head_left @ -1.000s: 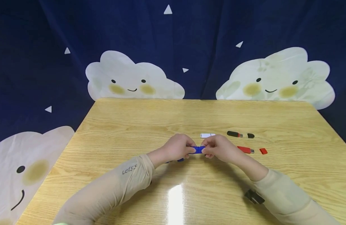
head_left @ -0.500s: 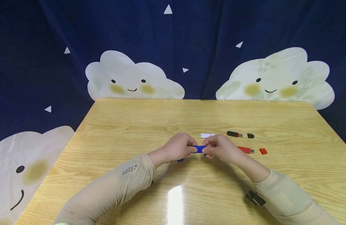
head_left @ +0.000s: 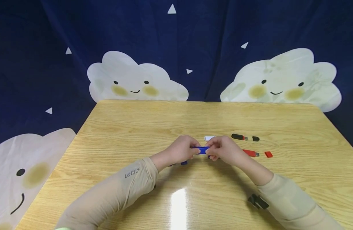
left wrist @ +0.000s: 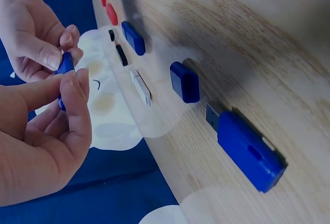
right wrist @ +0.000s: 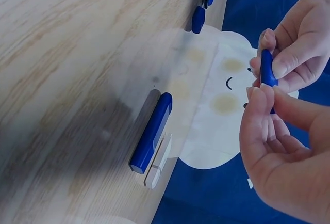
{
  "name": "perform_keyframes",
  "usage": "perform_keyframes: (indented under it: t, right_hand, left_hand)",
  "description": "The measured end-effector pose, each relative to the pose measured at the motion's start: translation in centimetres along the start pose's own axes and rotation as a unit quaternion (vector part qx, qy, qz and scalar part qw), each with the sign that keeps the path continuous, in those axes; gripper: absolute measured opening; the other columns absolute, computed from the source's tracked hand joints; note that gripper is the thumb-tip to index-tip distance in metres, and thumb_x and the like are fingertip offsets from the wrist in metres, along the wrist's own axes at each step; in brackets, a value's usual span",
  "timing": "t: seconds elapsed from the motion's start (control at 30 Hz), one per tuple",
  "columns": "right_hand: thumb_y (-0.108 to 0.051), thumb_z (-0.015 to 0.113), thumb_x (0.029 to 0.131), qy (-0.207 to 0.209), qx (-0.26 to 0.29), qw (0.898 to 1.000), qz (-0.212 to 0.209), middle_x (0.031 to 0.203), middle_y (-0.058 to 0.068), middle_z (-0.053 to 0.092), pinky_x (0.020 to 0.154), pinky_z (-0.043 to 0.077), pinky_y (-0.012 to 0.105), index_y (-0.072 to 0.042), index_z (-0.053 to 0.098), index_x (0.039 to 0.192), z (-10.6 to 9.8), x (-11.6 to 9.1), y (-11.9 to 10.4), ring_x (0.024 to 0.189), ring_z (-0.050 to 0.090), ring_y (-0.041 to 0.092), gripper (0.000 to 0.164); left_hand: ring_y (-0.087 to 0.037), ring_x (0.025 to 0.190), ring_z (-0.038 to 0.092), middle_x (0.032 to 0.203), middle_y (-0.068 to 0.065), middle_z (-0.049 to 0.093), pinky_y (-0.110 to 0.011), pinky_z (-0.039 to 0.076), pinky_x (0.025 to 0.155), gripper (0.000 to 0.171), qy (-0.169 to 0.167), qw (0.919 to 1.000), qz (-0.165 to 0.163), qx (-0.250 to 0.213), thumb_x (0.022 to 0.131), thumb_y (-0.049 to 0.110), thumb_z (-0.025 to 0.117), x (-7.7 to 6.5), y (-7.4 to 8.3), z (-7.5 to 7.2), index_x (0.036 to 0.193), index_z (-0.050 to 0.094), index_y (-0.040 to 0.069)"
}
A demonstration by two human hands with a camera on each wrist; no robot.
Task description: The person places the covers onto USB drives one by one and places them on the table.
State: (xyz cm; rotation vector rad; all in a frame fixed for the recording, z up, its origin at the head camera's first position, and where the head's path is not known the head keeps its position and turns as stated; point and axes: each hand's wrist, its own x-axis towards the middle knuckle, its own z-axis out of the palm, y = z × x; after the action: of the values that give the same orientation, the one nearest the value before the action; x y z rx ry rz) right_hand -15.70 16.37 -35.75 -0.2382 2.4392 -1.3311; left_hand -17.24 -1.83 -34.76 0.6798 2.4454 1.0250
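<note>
Both hands meet over the middle of the table and hold a blue USB stick (head_left: 203, 150) level between them. My left hand (head_left: 180, 149) pinches its left end and my right hand (head_left: 224, 150) its right end, thumbs toward me. The fingers hide both ends. Below them on the table lies another blue stick (right wrist: 152, 133), its plug not showing. By the left hand, an uncapped blue USB stick (left wrist: 250, 149) lies with its metal plug toward a separate blue cap (left wrist: 184, 82).
Behind the right hand lies a white USB stick (head_left: 209, 138), partly covered. Farther right are an uncapped black USB stick (head_left: 238, 137) with its black cap (head_left: 255, 139), and a red USB stick (head_left: 250, 153) with its red cap (head_left: 268, 154). A dark blue curtain (head_left: 205, 38) hangs behind the table.
Both hands, still gripping the blue USB stick, have risen slightly in the head view. The right hand now covers more of the white stick. The other sticks and caps have stayed put.
</note>
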Motion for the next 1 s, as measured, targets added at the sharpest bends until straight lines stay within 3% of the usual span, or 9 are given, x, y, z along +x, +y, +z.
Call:
perform_keyframes:
  t: [0.23,0.47,0.63,0.87,1.0]
  right_hand:
    - [-0.001,0.059,0.088,0.021,-0.003,1.000,0.006,0.074,0.018,0.067,0.064,0.055,0.036,0.007,0.059,0.100,0.02,0.26,-0.07,0.062,0.063,0.016,0.015]
    - [0.000,0.061,0.086,0.020,0.008,1.000,0.010,0.069,0.014,0.067,0.061,0.055,0.033,0.008,0.060,0.099,0.09,0.41,0.00,0.059,0.061,0.013,0.015]
    - [-0.002,0.061,0.087,0.005,0.019,1.000,0.014,0.069,0.008,0.066,0.059,0.054,0.028,0.008,0.059,0.099,0.18,0.45,0.08,0.058,0.060,0.010,0.015]
    - [-0.002,0.061,0.086,-0.011,0.006,1.000,-0.001,0.071,0.010,0.063,0.059,0.052,0.029,0.007,0.059,0.100,0.23,0.46,0.29,0.060,0.058,0.012,0.017]
    - [0.000,0.065,0.081,0.008,-0.027,0.999,-0.031,0.072,0.005,0.058,0.053,0.045,0.024,0.004,0.059,0.100,0.41,0.61,0.31,0.059,0.051,0.011,0.021]
  left_hand:
    - [-0.008,0.049,0.042,0.061,-0.003,0.056,-0.018,0.031,0.047,0.016,0.009,0.9998,-0.008,0.016,0.091,0.011,0.058,0.31,0.04,0.10,0.091,0.069,-0.001]
    - [-0.010,0.065,0.049,0.084,-0.007,0.066,-0.019,0.041,0.061,0.015,0.022,0.9964,0.031,0.075,0.083,0.005,0.067,0.21,-0.09,0.44,0.096,0.068,-0.001]
    - [-0.013,0.071,0.051,0.089,-0.010,0.066,-0.022,0.043,0.065,0.023,0.028,0.9939,0.045,0.097,0.084,0.006,0.067,0.16,-0.40,0.71,0.105,0.062,-0.002]
    - [-0.011,0.060,0.044,0.072,-0.002,0.051,-0.019,0.035,0.054,0.025,0.022,0.9922,0.048,0.113,0.086,0.009,0.066,-0.23,-0.51,0.41,0.104,0.050,0.000]
    - [-0.010,0.059,0.045,0.076,-0.003,0.055,-0.019,0.036,0.053,0.022,0.020,0.9918,0.041,0.119,0.089,0.012,0.062,-0.33,-0.63,0.09,0.105,0.051,0.001]
